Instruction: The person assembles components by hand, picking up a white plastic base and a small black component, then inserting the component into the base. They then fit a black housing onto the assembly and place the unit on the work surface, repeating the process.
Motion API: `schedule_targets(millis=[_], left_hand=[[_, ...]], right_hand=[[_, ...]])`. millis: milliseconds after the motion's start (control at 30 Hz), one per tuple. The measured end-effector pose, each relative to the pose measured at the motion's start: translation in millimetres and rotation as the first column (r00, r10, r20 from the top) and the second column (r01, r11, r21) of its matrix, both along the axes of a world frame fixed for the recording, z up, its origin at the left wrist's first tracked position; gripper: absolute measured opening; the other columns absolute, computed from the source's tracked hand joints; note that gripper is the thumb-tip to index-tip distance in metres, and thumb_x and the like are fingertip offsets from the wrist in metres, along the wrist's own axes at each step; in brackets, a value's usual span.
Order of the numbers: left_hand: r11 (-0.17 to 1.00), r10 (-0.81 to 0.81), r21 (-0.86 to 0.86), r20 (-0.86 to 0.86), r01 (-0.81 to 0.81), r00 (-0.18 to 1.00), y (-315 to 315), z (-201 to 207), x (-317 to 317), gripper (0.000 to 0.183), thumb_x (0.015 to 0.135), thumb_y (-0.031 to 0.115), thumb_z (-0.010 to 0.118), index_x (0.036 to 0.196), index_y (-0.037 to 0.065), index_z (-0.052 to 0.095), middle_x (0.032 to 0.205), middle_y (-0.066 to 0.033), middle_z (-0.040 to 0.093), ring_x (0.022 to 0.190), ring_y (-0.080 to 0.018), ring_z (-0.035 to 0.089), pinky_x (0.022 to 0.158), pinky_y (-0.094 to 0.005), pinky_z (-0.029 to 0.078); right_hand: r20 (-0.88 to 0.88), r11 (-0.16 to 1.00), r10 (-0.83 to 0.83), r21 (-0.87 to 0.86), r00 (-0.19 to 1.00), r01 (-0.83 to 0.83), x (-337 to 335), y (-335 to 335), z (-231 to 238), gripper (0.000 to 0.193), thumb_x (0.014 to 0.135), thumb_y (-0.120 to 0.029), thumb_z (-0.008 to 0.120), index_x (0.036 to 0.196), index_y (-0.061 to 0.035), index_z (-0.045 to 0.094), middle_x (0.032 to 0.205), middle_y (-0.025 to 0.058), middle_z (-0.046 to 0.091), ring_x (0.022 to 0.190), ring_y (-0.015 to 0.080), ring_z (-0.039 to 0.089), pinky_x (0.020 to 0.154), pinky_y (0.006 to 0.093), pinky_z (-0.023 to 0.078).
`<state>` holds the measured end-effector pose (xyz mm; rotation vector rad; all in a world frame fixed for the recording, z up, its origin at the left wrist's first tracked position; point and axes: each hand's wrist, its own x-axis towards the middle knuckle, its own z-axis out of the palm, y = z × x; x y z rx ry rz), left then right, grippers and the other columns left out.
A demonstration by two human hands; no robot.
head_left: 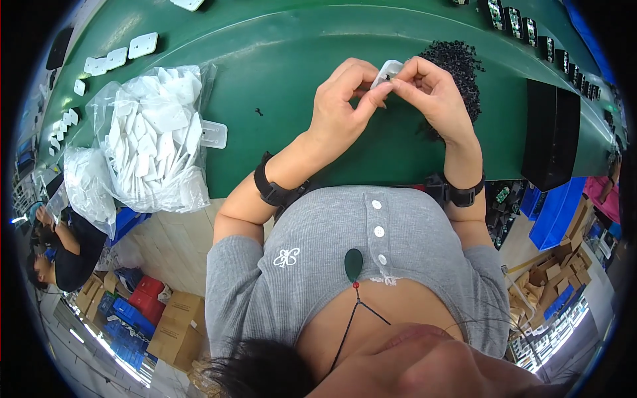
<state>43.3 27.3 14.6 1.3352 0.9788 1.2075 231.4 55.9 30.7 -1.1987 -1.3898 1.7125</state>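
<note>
Above the green table, my left hand (345, 96) grips a small white plastic cover (387, 69) between thumb and fingers. My right hand (434, 93) is closed in a pinch at the cover's near edge, its fingertips close to the left thumb. A tiny dark part shows at the right fingertips against the cover; its shape is mostly hidden. Just beyond and beside the right hand lies a heap of small black plastic parts (464, 73). One loose black part (259, 112) rests on the table left of my hands.
A clear bag of white covers (152, 132) lies at left, with one cover (213, 134) beside it. More white covers (116, 58) line the far left. Black housings with circuit boards (514, 22) stand in a row at far right. A black box (551, 136) sits at the right edge.
</note>
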Motion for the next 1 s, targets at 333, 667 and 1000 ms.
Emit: schedule_targets(millis=[333, 667, 1000], left_hand=[[0.993, 0.115, 0.0, 0.042, -0.115, 0.992, -1, -5, 6, 0.006, 0.091, -0.002, 0.06, 0.096, -0.004, 0.061, 0.096, -0.0101, 0.059, 0.078, -0.0181, 0.069, 0.069, -0.0274, 0.057], [0.983, 0.111, -0.167, 0.19, -0.079, 0.976, 1, 2, -8, 0.009, 0.096, 0.006, 0.06, 0.092, -0.003, 0.058, 0.086, -0.0079, 0.064, 0.069, -0.0124, 0.064, 0.063, -0.0228, 0.052], [0.961, 0.009, -0.273, 0.204, 0.048, 0.979, 2, 6, -8, 0.014, 0.097, 0.011, 0.06, 0.096, -0.002, 0.059, 0.083, -0.0086, 0.067, 0.07, -0.0118, 0.064, 0.065, -0.0233, 0.053]], right_hand=[[-0.168, 0.973, -0.208, 0.064, 0.964, 0.221, -24, -13, -8, 0.008, 0.092, -0.008, 0.066, 0.093, -0.0024, 0.06, 0.086, -0.0016, 0.06, 0.077, 0.0038, 0.055, 0.07, 0.018, 0.044], [0.195, 0.81, -0.358, 0.551, 0.913, 0.199, -35, -27, -7, 0.017, 0.087, -0.01, 0.074, 0.093, -0.0025, 0.06, 0.085, -0.0005, 0.055, 0.068, 0.0046, 0.046, 0.059, 0.018, 0.035], [0.146, 0.93, -0.191, 0.342, 0.971, 0.132, -24, -15, 6, 0.024, 0.084, -0.016, 0.074, 0.098, -0.0054, 0.058, 0.095, -0.001, 0.054, 0.076, 0.0067, 0.043, 0.068, 0.0219, 0.034]])
